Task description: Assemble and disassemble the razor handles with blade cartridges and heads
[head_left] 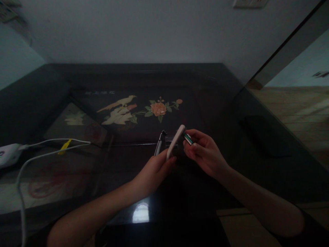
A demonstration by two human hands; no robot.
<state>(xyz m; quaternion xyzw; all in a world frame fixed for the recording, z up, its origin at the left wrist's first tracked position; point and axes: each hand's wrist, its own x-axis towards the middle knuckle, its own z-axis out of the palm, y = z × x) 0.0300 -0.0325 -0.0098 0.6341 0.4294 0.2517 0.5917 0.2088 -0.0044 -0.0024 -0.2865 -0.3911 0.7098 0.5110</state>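
My left hand (155, 170) is closed around a slim white device (176, 140) with a rounded end, held tilted and seen nearly edge-on. Between the fingers of my right hand (205, 151) is a small green-and-silver stick (189, 138), like a battery in shape, though its exact kind is too dark to tell. Its far end is close beside the white device; whether they touch I cannot tell. Just beyond my left hand shows a thin silver-and-black pen-like piece (158, 144), its lower end hidden by the hand.
A dark glossy table (144, 70) carries a bird-and-flower picture (158, 109). On the left are a white charger-like box (9, 154), a white cable (48, 154) and a yellow tag (64, 146). A dark flat object (267, 135) lies at right. A wall (128, 31) stands behind.
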